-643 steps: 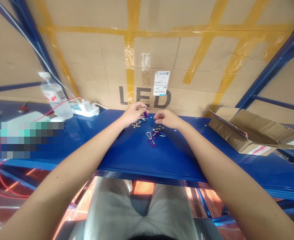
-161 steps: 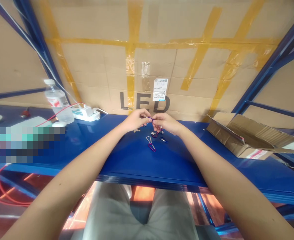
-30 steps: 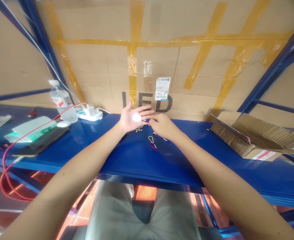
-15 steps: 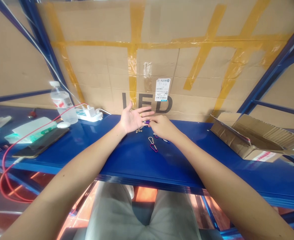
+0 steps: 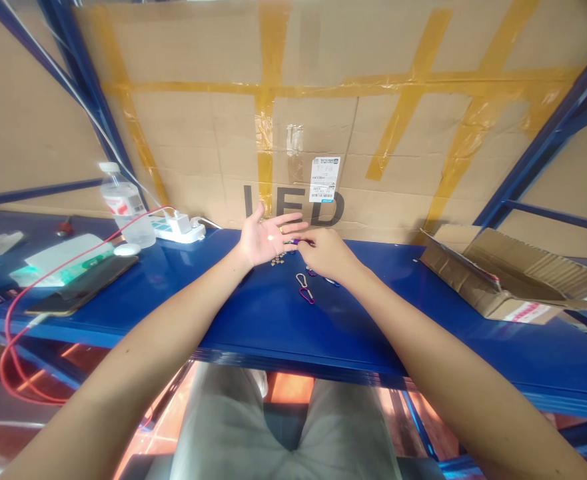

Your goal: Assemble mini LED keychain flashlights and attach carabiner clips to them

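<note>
My left hand (image 5: 266, 237) is held palm up with the fingers spread over the blue shelf (image 5: 253, 313); a small bright spot of light lies on the palm. My right hand (image 5: 326, 253) is closed in a pinch on a small purple flashlight (image 5: 294, 242), its tip aimed at the left palm. On the shelf below lie several small metal parts (image 5: 276, 261) and coloured carabiner clips (image 5: 304, 288), one silver, one pink.
A taped cardboard box marked LED (image 5: 323, 133) stands behind the shelf. An open cardboard box (image 5: 508, 270) lies at the right. At the left are a water bottle (image 5: 126, 203), a white power strip (image 5: 178, 227), a phone (image 5: 80, 287) and a red cable (image 5: 18, 313).
The light spot on my left palm was large and bright a second ago, vanished half a second ago, and now shows small and faint. Both hands have barely moved.
</note>
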A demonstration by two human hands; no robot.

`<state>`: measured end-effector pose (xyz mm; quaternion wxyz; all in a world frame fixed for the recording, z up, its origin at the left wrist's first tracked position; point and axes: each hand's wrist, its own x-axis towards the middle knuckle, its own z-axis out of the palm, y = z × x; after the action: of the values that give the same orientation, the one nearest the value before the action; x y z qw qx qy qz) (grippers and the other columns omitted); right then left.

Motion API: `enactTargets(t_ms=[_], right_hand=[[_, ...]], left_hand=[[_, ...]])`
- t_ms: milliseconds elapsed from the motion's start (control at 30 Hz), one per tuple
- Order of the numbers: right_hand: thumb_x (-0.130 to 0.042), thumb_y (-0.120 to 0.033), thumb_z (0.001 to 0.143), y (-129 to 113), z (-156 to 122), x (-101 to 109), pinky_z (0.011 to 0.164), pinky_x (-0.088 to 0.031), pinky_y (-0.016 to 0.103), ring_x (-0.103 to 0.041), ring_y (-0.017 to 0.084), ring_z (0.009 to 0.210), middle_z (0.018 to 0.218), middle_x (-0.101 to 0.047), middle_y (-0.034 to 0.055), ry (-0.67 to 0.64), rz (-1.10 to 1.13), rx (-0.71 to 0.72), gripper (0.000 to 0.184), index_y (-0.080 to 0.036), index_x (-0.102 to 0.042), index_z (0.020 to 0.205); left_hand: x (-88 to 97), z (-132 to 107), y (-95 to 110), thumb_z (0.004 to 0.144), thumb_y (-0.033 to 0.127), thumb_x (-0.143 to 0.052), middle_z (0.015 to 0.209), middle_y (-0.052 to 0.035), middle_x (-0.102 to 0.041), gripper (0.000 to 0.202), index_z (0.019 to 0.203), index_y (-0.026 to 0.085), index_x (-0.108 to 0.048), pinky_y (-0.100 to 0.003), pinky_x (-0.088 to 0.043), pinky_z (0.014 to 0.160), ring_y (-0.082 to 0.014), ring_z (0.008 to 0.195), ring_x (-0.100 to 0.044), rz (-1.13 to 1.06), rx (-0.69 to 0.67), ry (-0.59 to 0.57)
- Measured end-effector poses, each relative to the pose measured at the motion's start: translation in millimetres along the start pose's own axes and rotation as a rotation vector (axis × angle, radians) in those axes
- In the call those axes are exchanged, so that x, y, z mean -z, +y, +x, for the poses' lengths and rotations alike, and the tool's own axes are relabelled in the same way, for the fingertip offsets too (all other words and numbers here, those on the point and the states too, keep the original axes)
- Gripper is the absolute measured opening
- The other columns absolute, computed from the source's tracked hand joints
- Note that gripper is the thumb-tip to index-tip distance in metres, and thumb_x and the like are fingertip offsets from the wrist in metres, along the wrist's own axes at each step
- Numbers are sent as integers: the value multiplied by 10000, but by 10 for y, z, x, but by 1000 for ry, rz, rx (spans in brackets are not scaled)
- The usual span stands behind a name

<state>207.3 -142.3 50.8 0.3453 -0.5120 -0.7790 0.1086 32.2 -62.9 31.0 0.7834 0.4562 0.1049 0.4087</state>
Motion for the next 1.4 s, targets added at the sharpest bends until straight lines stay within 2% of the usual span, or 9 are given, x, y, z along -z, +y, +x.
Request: enactTargets(t_ms=[367, 533, 700, 1000, 1067, 1167, 1267, 1333, 1400], right_hand=[[-493, -190, 852, 26, 3, 7, 589, -391, 281, -589, 182, 666, 731, -700, 69, -10, 13, -10, 215, -166, -686, 761], [-495, -181, 857, 13, 0, 22, 569, -373, 289, -564, 173, 614, 693, -683, 63, -17, 15, -23, 220, -158, -701, 783], [-506, -170, 859, -1, 2, 36, 579, -377, 303, -572, 185, 629, 746, -701, 71, -24, 29, -26, 228, -164, -734, 860], [-512, -190, 855, 23, 19, 26, 550, -368, 302, -542, 171, 571, 673, -661, 56, -47, 47, -43, 201, -161, -701, 791], [-513, -189, 851, 57, 32, 12, 565, -384, 294, -561, 168, 587, 691, -672, 52, -52, 67, -29, 195, -166, -703, 809], [-542, -210, 842, 155, 75, -8, 603, -405, 282, -594, 170, 651, 763, -703, 54, -41, 68, -33, 160, -173, -697, 851], [-594, -260, 821, 307, 137, -19, 631, -420, 278, -623, 189, 755, 896, -728, 77, 5, 40, -79, 138, -167, -666, 893], [-578, -255, 825, 419, 178, -27, 625, -424, 274, -624, 189, 772, 922, -724, 82, -16, 30, -68, 126, -166, -643, 885], [-582, -231, 818, 526, 213, -43, 617, -428, 262, -623, 176, 760, 926, -721, 69, -40, 63, -51, 118, -170, -627, 908]], left_hand=[[-13, -2, 9, 958, 733, -162, 1166, -258, -713, 925, 1383, 15, -563, -508, -553, 871, -360, 1051, -702, -34, 14, 12], [-15, -6, 6, 957, 733, -171, 1160, -250, -717, 911, 1356, 25, -585, -508, -552, 882, -352, 1051, -701, -17, 2, 7], [-24, -3, -1, 942, 748, -207, 1171, -243, -717, 896, 1322, 48, -617, -506, -549, 899, -354, 1090, -690, 42, -6, 40], [-17, -6, 7, 938, 761, -199, 1212, -246, -700, 903, 1254, 48, -654, -494, -561, 885, -358, 1117, -679, 74, -14, 36], [-7, 3, 1, 937, 759, -249, 1202, -243, -703, 868, 1221, 56, -670, -482, -569, 869, -348, 1099, -685, 100, -23, 27], [11, 34, -51, 925, 648, -508, 1140, -209, -721, 637, 1150, 84, -700, -421, -580, 818, -283, 969, -715, 268, -35, 52], [9, 69, -136, 819, 392, -766, 957, -135, -738, 360, 1044, 112, -729, -299, -540, 666, -180, 756, -695, 578, -54, 118], [-11, 79, -173, 781, 308, -800, 840, -93, -718, 291, 1001, 128, -741, -255, -461, 559, -139, 651, -649, 755, -71, 142], [-36, 75, -171, 780, 289, -790, 770, -72, -696, 248, 973, 138, -748, -253, -407, 519, -128, 599, -611, 880, -87, 166]])
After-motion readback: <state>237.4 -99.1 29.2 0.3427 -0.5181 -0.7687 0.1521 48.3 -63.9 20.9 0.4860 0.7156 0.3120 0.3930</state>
